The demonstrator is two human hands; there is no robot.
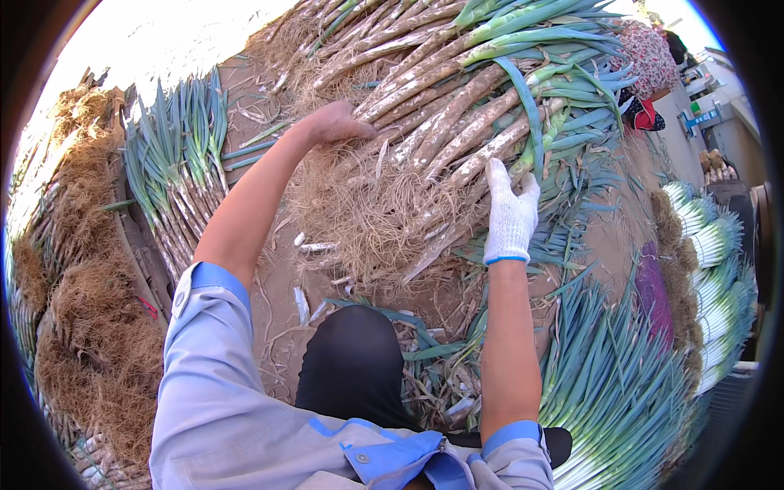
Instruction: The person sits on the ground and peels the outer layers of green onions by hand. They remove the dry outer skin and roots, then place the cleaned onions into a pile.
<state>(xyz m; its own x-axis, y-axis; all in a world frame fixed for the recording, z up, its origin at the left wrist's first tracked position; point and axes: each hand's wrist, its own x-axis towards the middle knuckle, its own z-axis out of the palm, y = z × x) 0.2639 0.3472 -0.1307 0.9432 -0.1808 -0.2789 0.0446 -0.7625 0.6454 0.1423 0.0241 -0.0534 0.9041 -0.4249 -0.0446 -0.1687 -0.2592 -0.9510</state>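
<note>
A large heap of soil-streaked long green onions [453, 131] lies before me, with tangled roots toward me and green leaves at the upper right. My bare left hand [343, 124] grips several stalks near their root ends; some of its fingers are hidden. At the heap's near right side, my right hand [511, 208], in a white knit glove with a blue cuff, has its thumb and a finger apart against the lower stalks. Whether it is closed around one is unclear. Dry roots [380, 226] hang between my two hands.
Left, green onions [184, 153] lean beside a bank of brown roots [98, 318]. Cleaned onions [606, 373] lie at lower right, near purple netting [653, 294] and white-stemmed bundles [713, 275]. Peeled scraps [447, 380] litter the soil by my knee. A person [646, 58] is at upper right.
</note>
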